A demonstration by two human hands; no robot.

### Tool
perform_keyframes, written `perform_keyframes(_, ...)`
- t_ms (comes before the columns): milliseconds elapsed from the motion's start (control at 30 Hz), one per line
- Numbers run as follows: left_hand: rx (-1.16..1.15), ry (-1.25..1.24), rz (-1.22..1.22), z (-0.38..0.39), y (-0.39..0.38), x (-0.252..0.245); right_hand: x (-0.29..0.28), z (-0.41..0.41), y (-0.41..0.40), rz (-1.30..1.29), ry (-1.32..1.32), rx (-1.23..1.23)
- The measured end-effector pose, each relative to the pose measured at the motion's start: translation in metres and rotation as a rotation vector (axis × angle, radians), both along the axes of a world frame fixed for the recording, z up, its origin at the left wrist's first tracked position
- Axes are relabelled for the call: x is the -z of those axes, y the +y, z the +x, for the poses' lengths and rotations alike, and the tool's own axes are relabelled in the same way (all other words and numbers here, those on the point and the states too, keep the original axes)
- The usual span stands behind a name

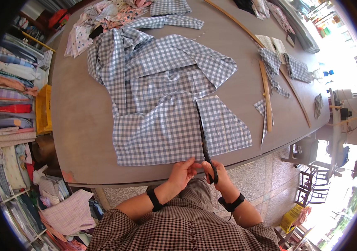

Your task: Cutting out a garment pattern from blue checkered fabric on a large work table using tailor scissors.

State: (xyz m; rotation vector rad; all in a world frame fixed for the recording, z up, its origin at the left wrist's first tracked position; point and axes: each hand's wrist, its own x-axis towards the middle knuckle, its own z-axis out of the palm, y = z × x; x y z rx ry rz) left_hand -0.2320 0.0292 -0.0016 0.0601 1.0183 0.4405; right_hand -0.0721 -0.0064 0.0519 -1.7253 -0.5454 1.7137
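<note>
A blue-and-white gingham fabric (162, 135) lies spread in front of me, its lower edge near the table's front edge. My right hand (217, 175) grips the black handles of a pair of fabric shears (206, 149), whose long blades lie along the straight right edge of the large piece. A separate gingham piece (227, 125) with a curved outer edge rests right of the blades. At the large piece's lower right corner is my left hand (184, 172), its thumb and fingers at the fabric edge; whether they pinch it is unclear. Folded gingham with sleeve-like parts (178, 53) lies beyond.
Gingham scraps (271, 62), wooden rulers (267, 97), an open notebook (272, 45) and a folded gingham bundle (297, 67) lie on the table's right side. Printed fabrics (103, 18) are heaped at the back left. Shelves of folded cloth (9, 109) stand left; stools (313, 185) stand right.
</note>
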Motion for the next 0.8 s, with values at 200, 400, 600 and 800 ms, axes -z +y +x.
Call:
perform_keyframes(200, -0.018, 0.004, -0.037, 0.001, 0.001, -0.003, 0.009, 0.005, 0.001, -0.017, 0.056, -0.019)
perform_keyframes(400, -0.013, -0.065, -0.014, -0.004, 0.000, 0.002, 0.008, 0.004, 0.031, 0.011, 0.121, 0.075)
perform_keyframes(600, -0.001, -0.104, -0.023, -0.008, -0.001, 0.008, 0.010, 0.003, 0.030, -0.020, 0.056, 0.091)
perform_keyframes(800, -0.028, -0.103, -0.071, -0.019, 0.008, 0.004, 0.014, 0.007, 0.027, 0.005, 0.031, 0.060)
